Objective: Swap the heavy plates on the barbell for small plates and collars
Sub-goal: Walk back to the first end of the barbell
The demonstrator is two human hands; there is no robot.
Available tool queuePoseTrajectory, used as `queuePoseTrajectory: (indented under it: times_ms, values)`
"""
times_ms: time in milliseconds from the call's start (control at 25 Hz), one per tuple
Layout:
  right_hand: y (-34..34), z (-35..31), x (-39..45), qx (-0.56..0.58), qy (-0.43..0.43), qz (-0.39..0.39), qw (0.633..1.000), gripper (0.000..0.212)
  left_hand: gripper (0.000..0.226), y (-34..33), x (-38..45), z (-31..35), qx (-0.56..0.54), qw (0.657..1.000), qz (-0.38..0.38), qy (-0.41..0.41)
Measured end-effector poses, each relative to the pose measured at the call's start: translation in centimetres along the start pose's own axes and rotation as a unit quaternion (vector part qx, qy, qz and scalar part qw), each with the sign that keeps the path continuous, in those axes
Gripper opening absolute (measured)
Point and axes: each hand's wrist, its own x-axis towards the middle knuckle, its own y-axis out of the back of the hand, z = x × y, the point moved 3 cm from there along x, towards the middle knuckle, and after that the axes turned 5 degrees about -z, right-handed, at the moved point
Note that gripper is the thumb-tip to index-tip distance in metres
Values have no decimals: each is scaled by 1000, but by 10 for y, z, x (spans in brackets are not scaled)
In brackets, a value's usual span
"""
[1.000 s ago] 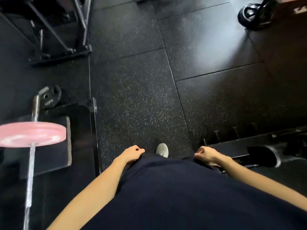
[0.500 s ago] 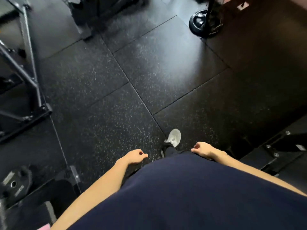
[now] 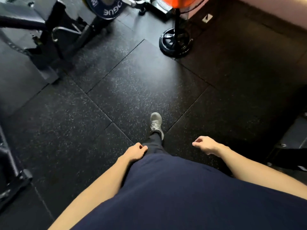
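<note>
I look down at black rubber gym flooring while I walk. My left hand (image 3: 135, 151) hangs by my hip with its fingers loosely curled and nothing in it. My right hand (image 3: 206, 144) hangs in the same way, fingers curled, empty. A dark blue 20 plate (image 3: 106, 9) with white lettering stands on edge at the top of the view, far ahead of both hands. The barbell and its pink plate are out of view.
A black rack frame (image 3: 48, 47) fills the upper left. A fan stand with a round black base (image 3: 175, 42) and an orange fan head (image 3: 179, 1) stands at the upper middle. More black equipment (image 3: 290, 146) lies at the right edge. My grey shoe (image 3: 156, 122) steps forward.
My view has swung away from the barbell and pink plate, which have left the frame. The fan stand and the blue plate have come closer. Both hands stay empty at my sides.
</note>
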Motion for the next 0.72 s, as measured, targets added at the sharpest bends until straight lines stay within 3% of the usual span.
queuePoseTrajectory:
  times_ms: [80, 200, 400, 560, 720]
  values:
    - [33, -21, 29, 16, -22, 3, 1000, 27, 46, 51, 43, 30, 4, 1000, -4, -6]
    - [97, -60, 65, 41, -59, 22, 997, 26, 44, 153, 111, 86, 100, 993, -35, -47]
    - [214, -128, 95, 131, -43, 130, 982, 23, 42, 297, 189, 196, 222, 972, -36, -64]
    - [278, -144, 122, 195, -79, 142, 967, 19, 42, 344, 233, 303, 261, 958, -39, -112]
    - [346, -140, 162, 220, -110, 110, 963, 21, 45, 344, 268, 387, 318, 936, -99, -117]
